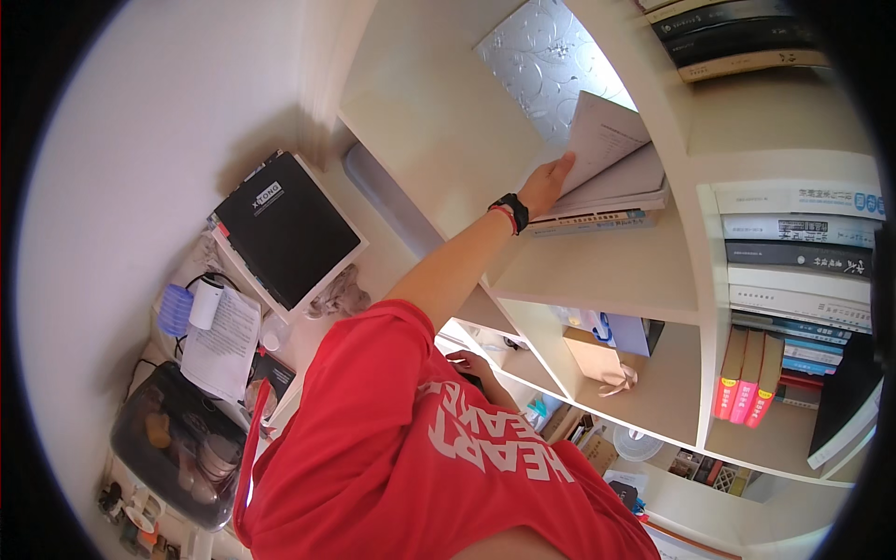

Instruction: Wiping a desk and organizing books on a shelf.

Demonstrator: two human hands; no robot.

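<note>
My left hand (549,185), with a black watch at the wrist, reaches into a white shelf compartment. It grips the raised white pages (603,136) of a paper booklet by one edge. The booklet's lower part (623,185) lies on a stack of books (595,222) in that compartment. My right hand (472,365) is lower down, in front of my red shirt (392,434), with its fingers bent. Something dark lies against that hand; its grip is partly hidden by the shirt.
Books (798,259) fill the compartments on the right, with red dictionaries (745,378) below. A paper bag (595,357) sits in the lower compartment. On the left are a black binder (287,224), printed sheets (220,350) and a dark see-through case (182,441). A patterned window pane (542,63) backs the shelf.
</note>
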